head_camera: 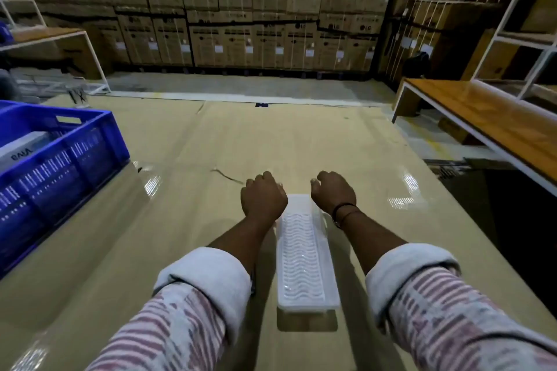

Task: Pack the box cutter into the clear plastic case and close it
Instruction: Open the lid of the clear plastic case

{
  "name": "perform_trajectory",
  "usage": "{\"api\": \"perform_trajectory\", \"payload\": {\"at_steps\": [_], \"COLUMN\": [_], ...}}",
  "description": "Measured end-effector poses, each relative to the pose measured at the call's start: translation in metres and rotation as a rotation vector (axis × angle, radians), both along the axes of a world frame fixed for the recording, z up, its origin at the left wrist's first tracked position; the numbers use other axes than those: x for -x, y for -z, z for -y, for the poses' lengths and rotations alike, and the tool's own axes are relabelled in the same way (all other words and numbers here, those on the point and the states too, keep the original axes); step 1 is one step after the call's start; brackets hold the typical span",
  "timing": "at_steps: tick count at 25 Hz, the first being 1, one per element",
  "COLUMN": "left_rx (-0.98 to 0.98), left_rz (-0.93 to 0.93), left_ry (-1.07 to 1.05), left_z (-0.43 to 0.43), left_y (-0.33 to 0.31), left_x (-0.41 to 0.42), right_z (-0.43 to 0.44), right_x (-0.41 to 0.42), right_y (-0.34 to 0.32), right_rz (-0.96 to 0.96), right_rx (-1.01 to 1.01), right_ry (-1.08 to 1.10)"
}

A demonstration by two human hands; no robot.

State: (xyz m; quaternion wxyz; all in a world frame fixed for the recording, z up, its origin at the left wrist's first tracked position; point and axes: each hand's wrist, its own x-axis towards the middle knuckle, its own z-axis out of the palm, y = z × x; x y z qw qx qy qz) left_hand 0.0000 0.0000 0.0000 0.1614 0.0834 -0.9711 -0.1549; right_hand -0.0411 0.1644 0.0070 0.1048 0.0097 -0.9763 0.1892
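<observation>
A long clear plastic case with a wavy ribbed top lies lengthwise between my forearms. Its near end hangs a little above the glossy beige table and casts a shadow below it. My left hand is curled at the case's far left corner. My right hand, with a dark band on its wrist, is curled at the far right corner. Both hands seem to grip that far end, though the fingertips are hidden. I see no box cutter; the ribbing hides what is inside the case.
A blue slotted crate holding a white box stands on the table's left side. A wooden bench and a white shelf frame are on the right, past the table's edge. Stacked cardboard boxes line the back wall.
</observation>
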Motion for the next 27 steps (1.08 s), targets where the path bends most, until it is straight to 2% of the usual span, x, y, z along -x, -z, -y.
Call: {"api": "perform_trajectory", "payload": {"at_steps": [6,12,14,21,27], "left_rx": [-0.16,-0.499,-0.496,-0.306,-0.337], "left_rz": [0.21,0.24,0.219,0.099,0.07], "left_ry": [-0.016,-0.038,-0.057,-0.011,-0.019], "left_z": [-0.006,-0.01,-0.015,-0.019,-0.019], "left_y": [0.031,0.044,0.045,0.052,0.051], "left_x": [0.005,0.025,0.026,0.021,0.019], "right_z": [0.006,0.011,0.011,0.013,0.012], "right_x": [0.003,0.009,0.01,0.012,0.012], "right_y": [0.033,0.056,0.059,0.062,0.06], "right_rz": [0.104,0.096,0.073,0.032,0.041], "right_rx": [0.069,0.178,0.154,0.105,0.12], "right_ry": [0.054,0.138,0.15,0.121,0.115]}}
